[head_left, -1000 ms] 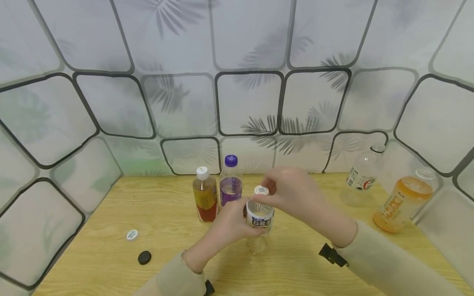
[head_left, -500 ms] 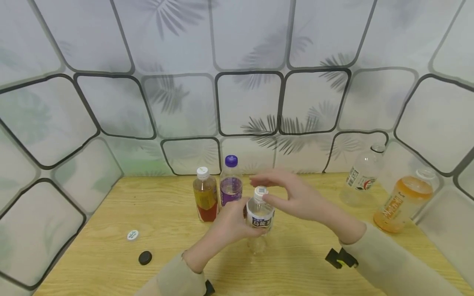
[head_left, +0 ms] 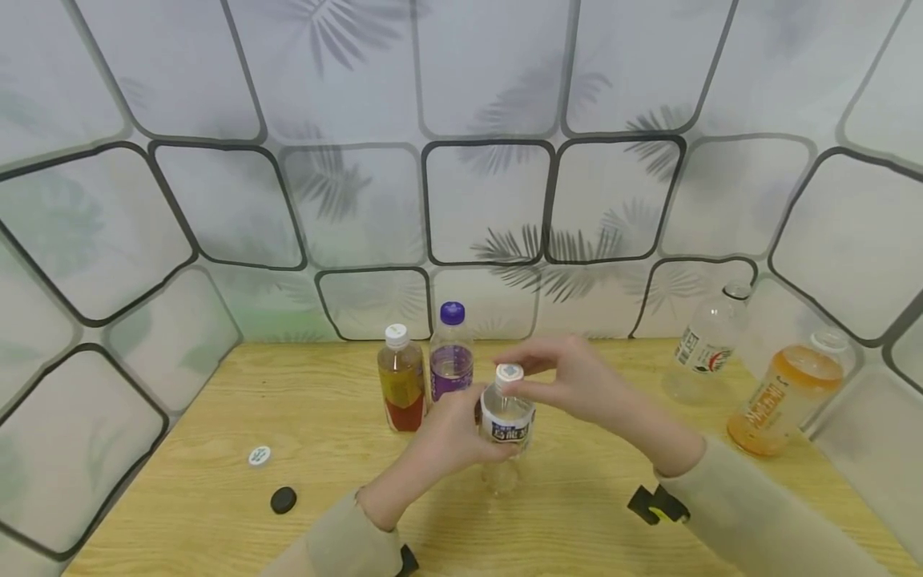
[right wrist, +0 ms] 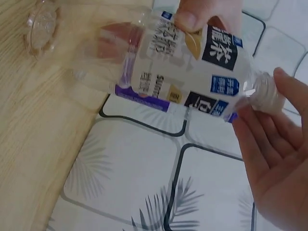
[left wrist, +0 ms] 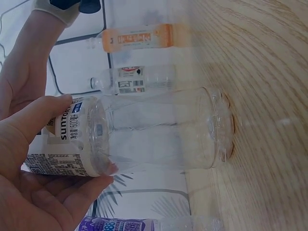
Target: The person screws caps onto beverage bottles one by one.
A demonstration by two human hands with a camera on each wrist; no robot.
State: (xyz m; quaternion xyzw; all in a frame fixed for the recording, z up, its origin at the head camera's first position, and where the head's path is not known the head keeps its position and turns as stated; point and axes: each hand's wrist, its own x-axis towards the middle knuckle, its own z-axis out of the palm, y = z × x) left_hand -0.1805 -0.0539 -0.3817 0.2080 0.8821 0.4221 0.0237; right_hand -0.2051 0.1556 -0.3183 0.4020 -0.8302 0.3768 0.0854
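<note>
A clear plastic bottle [head_left: 505, 473] with a white and dark-blue label [right wrist: 192, 67] stands upright on the wooden table. My left hand [head_left: 454, 433] grips it around the label; thumb and fingers lie on opposite sides in the left wrist view. The bottle looks clear below the label [left wrist: 149, 132]. At its top sits a white cap [head_left: 509, 373]. My right hand [head_left: 577, 381] pinches this cap, with the thumb on the near side and the fingers behind. In the right wrist view the right hand's thumb [right wrist: 291, 89] and fingers come at the cap from two sides.
Behind my left hand stand an amber-drink bottle [head_left: 401, 393] with a white cap and a purple-capped bottle [head_left: 451, 365]. A white cap [head_left: 259, 456] and a black cap [head_left: 284, 500] lie at left. Two uncapped bottles, clear [head_left: 707, 340] and orange-labelled [head_left: 786, 393], stand at right.
My right hand let its fingers spread away from the white cap, then brought them back around it. My left hand keeps its grip and the bottle stays in place.
</note>
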